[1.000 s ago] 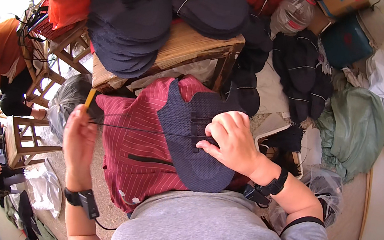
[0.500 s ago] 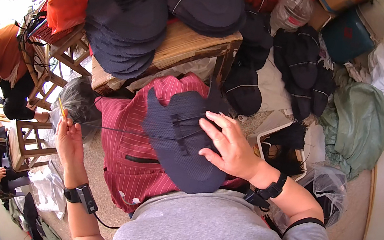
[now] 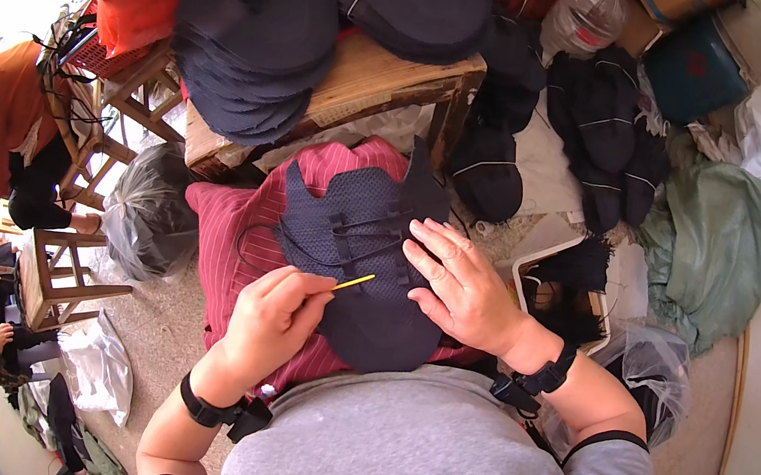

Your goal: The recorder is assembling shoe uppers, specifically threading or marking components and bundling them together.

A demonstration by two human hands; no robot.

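Observation:
A dark, textured fabric piece, rounded at the near end with two points at the far end, lies on a maroon striped cloth over my lap. Rows of black cord cross its middle, and a loose loop bends out past its left edge. My left hand pinches a thin yellow needle-like stick, whose tip sits over the fabric close to the cord rows. On the right side of the piece, my right hand rests with its fingers spread.
A wooden bench ahead carries stacks of dark fabric pieces. To the right are a white bin of black material and a green sack. Another person in orange is at the left, near wooden stools.
My left hand has come from the far left to the fabric with the yellow stick. The cord, stretched taut before, now hangs in a slack loop. My right hand stays on the piece.

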